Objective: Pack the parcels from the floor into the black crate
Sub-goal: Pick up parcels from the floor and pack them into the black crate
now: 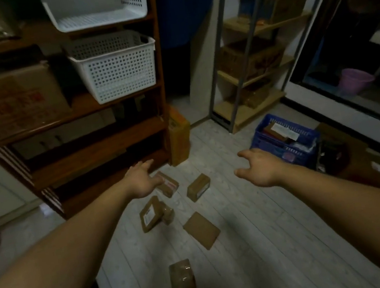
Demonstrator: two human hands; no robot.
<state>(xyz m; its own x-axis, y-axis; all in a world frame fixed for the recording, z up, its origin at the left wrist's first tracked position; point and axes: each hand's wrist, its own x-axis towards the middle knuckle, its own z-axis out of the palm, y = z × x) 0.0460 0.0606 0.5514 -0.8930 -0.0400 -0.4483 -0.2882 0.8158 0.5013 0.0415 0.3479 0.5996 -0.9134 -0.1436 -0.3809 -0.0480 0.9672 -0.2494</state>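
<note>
Presently both hands empty, fingers spread: left hand (143, 181) over the labelled parcel (167, 183) nearest the wooden shelf (97, 140), right hand (261, 166) off to its far side; black crate not clearly identifiable; best take that shelf-side parcel first, gripping its short edges.

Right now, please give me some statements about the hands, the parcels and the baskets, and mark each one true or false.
1. Both hands are empty. True: the left hand and the right hand are open and hold nothing.
2. All parcels are already packed. False: several brown parcels, such as the flat parcel, lie on the floor.
3. The blue crate is empty. False: it holds some items.
4. Two white baskets sit on the wooden shelf. True: upper basket, lower basket.
5. The taped parcel lies nearest the camera. True.
</note>
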